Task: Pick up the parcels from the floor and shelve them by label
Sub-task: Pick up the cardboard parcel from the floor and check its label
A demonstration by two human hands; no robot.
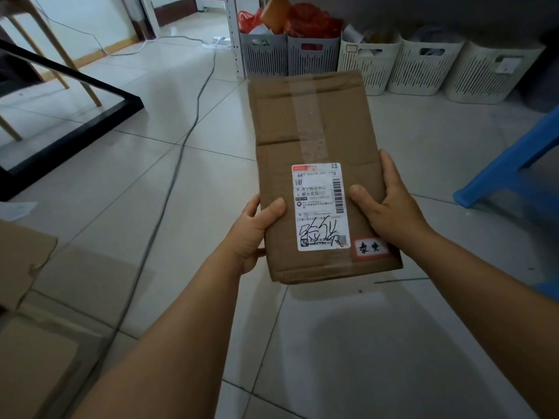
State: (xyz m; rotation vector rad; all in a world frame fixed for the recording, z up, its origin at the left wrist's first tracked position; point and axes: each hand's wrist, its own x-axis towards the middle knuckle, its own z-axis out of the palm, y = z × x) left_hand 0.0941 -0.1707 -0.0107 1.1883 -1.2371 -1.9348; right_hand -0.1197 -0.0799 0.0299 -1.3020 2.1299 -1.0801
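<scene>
1. Parcel (314, 164) is held flat in the air above the tiled floor (151, 207), white label (320, 207) facing up.
2. Left hand (254, 231) and right hand (390, 207) pinch its near side edges, thumbs on top; other fingers are hidden below.

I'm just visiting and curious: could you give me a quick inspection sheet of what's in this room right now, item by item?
Surface: pale tiled floor, glossy.
Job's things: brown cardboard parcel, taped, held above the floor; white shipping label and small red-bordered handwritten tag face up.
Clutter: torn cardboard at left; scrap of paper.
Grippers: left hand and right hand grip the parcel's near end, thumbs on top.
Cables: grey cable runs across the floor; white cord to a power strip.
Surroundings: two grey baskets, three white baskets, blue stool, black frame.
</scene>
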